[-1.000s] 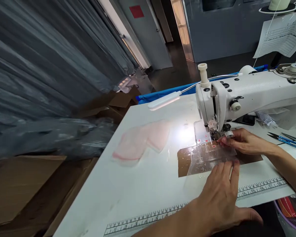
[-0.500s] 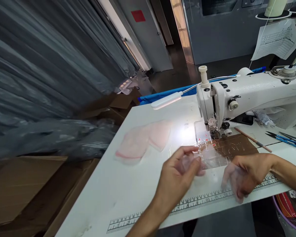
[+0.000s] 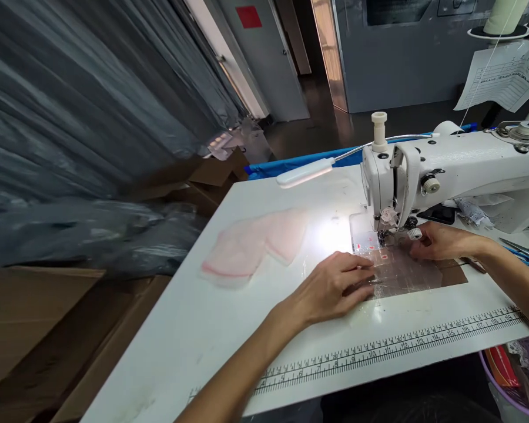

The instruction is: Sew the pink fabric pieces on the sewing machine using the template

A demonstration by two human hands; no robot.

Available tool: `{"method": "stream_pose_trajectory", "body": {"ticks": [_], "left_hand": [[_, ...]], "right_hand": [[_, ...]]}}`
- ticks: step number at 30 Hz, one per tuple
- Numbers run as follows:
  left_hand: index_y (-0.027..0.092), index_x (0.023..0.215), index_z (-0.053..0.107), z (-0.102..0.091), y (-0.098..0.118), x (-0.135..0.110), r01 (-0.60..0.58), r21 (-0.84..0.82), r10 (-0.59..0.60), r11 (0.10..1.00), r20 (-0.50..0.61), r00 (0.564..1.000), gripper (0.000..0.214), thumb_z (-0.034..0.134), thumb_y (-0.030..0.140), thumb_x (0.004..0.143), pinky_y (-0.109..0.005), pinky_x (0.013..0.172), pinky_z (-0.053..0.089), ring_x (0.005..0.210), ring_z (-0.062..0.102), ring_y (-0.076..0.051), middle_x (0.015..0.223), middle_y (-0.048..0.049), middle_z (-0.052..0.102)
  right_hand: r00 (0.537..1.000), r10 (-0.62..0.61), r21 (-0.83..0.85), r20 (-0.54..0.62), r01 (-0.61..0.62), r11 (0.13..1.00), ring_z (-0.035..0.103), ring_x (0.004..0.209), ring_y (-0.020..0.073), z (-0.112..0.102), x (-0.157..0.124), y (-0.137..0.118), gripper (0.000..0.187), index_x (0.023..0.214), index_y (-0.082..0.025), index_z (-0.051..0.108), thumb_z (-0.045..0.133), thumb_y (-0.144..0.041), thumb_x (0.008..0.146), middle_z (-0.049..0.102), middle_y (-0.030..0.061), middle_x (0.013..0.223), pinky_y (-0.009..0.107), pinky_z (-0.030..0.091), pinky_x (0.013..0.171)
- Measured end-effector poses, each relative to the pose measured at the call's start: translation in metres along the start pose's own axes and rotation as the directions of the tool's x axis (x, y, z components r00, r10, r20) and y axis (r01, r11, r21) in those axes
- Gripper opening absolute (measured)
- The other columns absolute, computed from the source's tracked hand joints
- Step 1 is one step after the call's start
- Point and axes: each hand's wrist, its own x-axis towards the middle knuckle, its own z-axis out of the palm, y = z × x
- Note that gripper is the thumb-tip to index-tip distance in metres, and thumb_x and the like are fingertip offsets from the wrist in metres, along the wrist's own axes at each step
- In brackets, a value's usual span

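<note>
Surroundings: white sewing machine (image 3: 458,167) is occupying the right of the frame, its head partly hiding the needle area. A gooseneck lamp (image 3: 305,172) is shining onto the white table (image 3: 247,329). Pink fabric pieces (image 3: 255,247) are lying left of centre. Left hand (image 3: 335,288) is lying spread and flat, pressing the left edge of the clear plastic sheet (image 3: 401,273). Right hand (image 3: 441,242) is resting curled on its far edge beside the needle; a pinch cannot be confirmed. The sheet is lying flat and glossy over a brown patch (image 3: 456,275), right of centre.
</note>
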Motion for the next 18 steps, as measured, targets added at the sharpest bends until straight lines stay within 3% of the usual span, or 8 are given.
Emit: {"method": "stream_pose_trajectory", "body": {"ticks": [3,7,9,11,12,14,16,18], "left_hand": [[0.014,0.112,0.067,0.015,0.009,0.000,-0.015,0.047,0.013,0.999,0.028,1.000,0.036,0.059,0.044,0.093,-0.044,0.081,0.057,0.098,0.068,-0.025,0.113,-0.0126,0.071],[0.013,0.113,0.067,0.018,0.017,-0.002,-0.019,0.080,0.019,0.997,-0.003,1.000,0.049,0.058,0.056,0.091,-0.047,0.082,0.056,0.100,0.067,-0.028,0.117,-0.0163,0.068],[0.015,0.112,0.067,0.011,0.016,-0.003,0.044,0.002,-0.043,0.999,-0.070,0.997,0.049,0.056,0.057,0.091,-0.046,0.080,0.057,0.098,0.066,-0.027,0.120,-0.0171,0.066],[0.016,0.106,0.069,0.002,0.011,-0.004,0.185,-0.179,-0.205,0.966,-0.098,0.974,0.046,0.056,0.057,0.091,-0.039,0.072,0.058,0.088,0.066,-0.022,0.111,-0.0143,0.068],[0.017,0.102,0.069,-0.001,0.008,-0.006,0.269,-0.302,-0.304,0.915,-0.076,0.950,0.045,0.055,0.057,0.091,-0.034,0.066,0.056,0.081,0.066,-0.019,0.102,-0.0117,0.068],[0.016,0.101,0.069,-0.007,0.002,-0.009,0.408,-0.551,-0.468,0.728,0.036,0.883,0.047,0.051,0.059,0.090,-0.027,0.056,0.052,0.067,0.063,-0.015,0.088,-0.0079,0.068],[0.015,0.110,0.065,-0.009,-0.003,-0.013,0.486,-0.714,-0.546,0.504,0.173,0.819,0.053,0.049,0.061,0.088,-0.025,0.051,0.050,0.062,0.062,-0.014,0.087,-0.0077,0.068],[0.014,0.123,0.058,-0.010,-0.003,-0.014,0.551,-0.756,-0.587,0.353,0.280,0.760,0.060,0.054,0.060,0.084,-0.026,0.051,0.051,0.063,0.065,-0.016,0.088,-0.0077,0.069]], "right_hand": [[0.996,-0.025,0.018,-0.087,0.027,0.999,0.044,0.055,0.0109,0.003,-0.002,0.002,0.014,0.070,-0.019,0.056,0.063,-0.029,0.075,0.051,-0.0029,0.059,0.025,0.032,0.048],[0.995,-0.052,0.094,-0.087,0.061,0.994,0.043,0.057,0.0107,0.012,-0.006,0.011,0.027,0.090,-0.016,0.063,0.068,-0.038,0.074,0.050,-0.0041,0.063,0.025,0.034,0.051],[0.993,-0.075,0.188,-0.091,0.091,0.978,0.042,0.057,0.0098,0.020,-0.007,0.014,0.031,0.090,-0.016,0.063,0.069,-0.041,0.073,0.047,-0.0050,0.064,0.024,0.033,0.051],[0.994,-0.081,0.305,-0.071,0.099,0.947,0.041,0.057,0.0083,0.030,-0.005,0.009,0.027,0.083,-0.016,0.062,0.071,-0.040,0.074,0.047,-0.0052,0.064,0.023,0.032,0.050],[0.997,-0.065,0.363,-0.049,0.078,0.928,0.041,0.056,0.0077,0.036,-0.004,0.003,0.025,0.081,-0.016,0.061,0.071,-0.038,0.074,0.048,-0.0051,0.064,0.022,0.031,0.049],[1.000,0.017,0.459,0.002,-0.016,0.888,0.044,0.054,0.0070,0.050,0.001,-0.015,0.019,0.083,-0.016,0.061,0.073,-0.029,0.076,0.052,-0.0042,0.065,0.021,0.033,0.046],[0.996,0.083,0.537,0.032,-0.087,0.839,0.048,0.054,0.0071,0.062,0.007,-0.036,0.015,0.087,-0.016,0.062,0.073,-0.024,0.079,0.054,-0.0040,0.066,0.020,0.040,0.047],[0.997,0.027,0.606,0.068,-0.063,0.793,0.059,0.063,0.0097,0.069,0.011,-0.050,0.017,0.096,-0.016,0.063,0.072,-0.024,0.083,0.062,-0.0005,0.074,0.022,0.051,0.057]]}}
